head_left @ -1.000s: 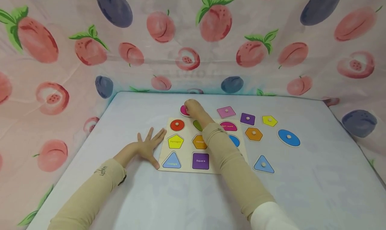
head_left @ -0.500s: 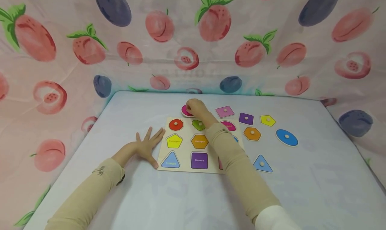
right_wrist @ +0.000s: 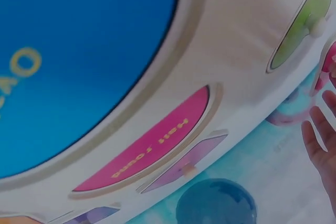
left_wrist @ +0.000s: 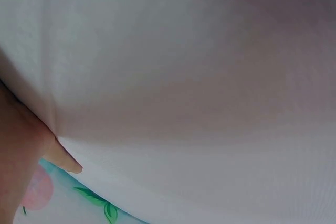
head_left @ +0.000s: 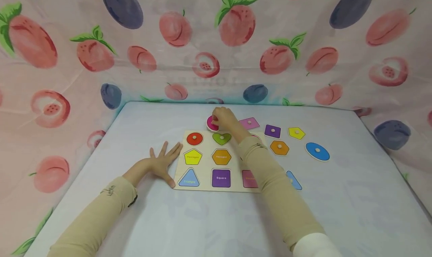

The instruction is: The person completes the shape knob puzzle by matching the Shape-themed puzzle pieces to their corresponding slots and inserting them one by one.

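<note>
My right hand (head_left: pixel 225 119) pinches a magenta half-round puzzle piece (head_left: pixel 211 123) beyond the back edge of the shape board (head_left: pixel 207 148). The piece looks tilted, and my fingers cover part of it. On the board, a red circle piece (head_left: pixel 194 138) and a green heart piece (head_left: pixel 221 138) sit in their recesses, knobs up. My left hand (head_left: pixel 163 163) lies with spread fingers at the board's left edge, thumb at the near corner. In the right wrist view, the printed half-round recess (right_wrist: pixel 149 145) shows; my right forearm mostly hides it in the head view.
Loose knobbed pieces lie to the right: pink parallelogram or rectangle (head_left: pixel 249 123), purple square (head_left: pixel 272 131), yellow pentagon (head_left: pixel 296 133), orange hexagon (head_left: pixel 279 147), blue oval (head_left: pixel 317 151) and partly hidden blue triangle (head_left: pixel 294 180). A fruit-print cloth (head_left: pixel 182 69) hangs behind the table.
My right hand has moved a little to the right with the half-round piece, uncovering the green heart. The left hand stays at the board's edge. The head view has shifted slightly.
</note>
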A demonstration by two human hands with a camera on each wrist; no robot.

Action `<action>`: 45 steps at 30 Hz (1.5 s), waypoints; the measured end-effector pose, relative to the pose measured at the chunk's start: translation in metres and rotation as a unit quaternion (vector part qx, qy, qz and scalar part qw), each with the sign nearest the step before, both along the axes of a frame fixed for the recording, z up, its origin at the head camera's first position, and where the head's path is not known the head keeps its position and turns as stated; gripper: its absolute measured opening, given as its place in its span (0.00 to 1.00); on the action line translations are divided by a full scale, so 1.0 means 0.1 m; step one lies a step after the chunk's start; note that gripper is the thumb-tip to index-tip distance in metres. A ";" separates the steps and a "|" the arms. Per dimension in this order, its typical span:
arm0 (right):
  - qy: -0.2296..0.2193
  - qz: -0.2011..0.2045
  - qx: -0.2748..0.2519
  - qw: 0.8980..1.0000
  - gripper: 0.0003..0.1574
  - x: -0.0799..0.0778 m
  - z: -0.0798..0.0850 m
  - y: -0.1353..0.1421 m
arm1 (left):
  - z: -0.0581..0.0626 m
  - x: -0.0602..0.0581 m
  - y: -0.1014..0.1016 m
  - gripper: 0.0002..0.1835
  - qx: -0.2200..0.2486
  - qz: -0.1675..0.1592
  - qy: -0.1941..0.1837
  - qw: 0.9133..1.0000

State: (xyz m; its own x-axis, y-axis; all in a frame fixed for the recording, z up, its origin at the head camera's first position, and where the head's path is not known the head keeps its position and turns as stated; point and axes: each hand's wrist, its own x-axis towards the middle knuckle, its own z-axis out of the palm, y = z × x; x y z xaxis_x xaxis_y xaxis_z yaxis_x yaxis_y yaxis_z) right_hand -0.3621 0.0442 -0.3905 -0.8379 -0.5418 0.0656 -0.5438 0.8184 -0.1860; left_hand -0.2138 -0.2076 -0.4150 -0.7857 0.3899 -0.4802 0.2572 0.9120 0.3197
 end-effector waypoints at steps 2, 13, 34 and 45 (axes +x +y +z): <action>-0.015 -0.004 -0.008 1.000 0.11 0.01 0.01 0.04 | -0.01 -0.01 0.00 0.76 0.003 -0.001 0.000 1.000; -0.059 -0.007 -0.054 0.997 0.08 0.04 0.04 0.25 | -0.03 -0.04 0.00 0.77 0.005 -0.012 -0.007 1.000; 0.016 0.023 -0.085 0.996 0.12 0.20 0.12 0.57 | -0.02 -0.04 -0.01 0.77 0.011 -0.014 -0.006 1.000; 0.037 0.000 -0.103 0.994 0.12 0.31 0.14 0.74 | -0.03 -0.03 -0.02 0.77 0.011 -0.010 -0.006 1.000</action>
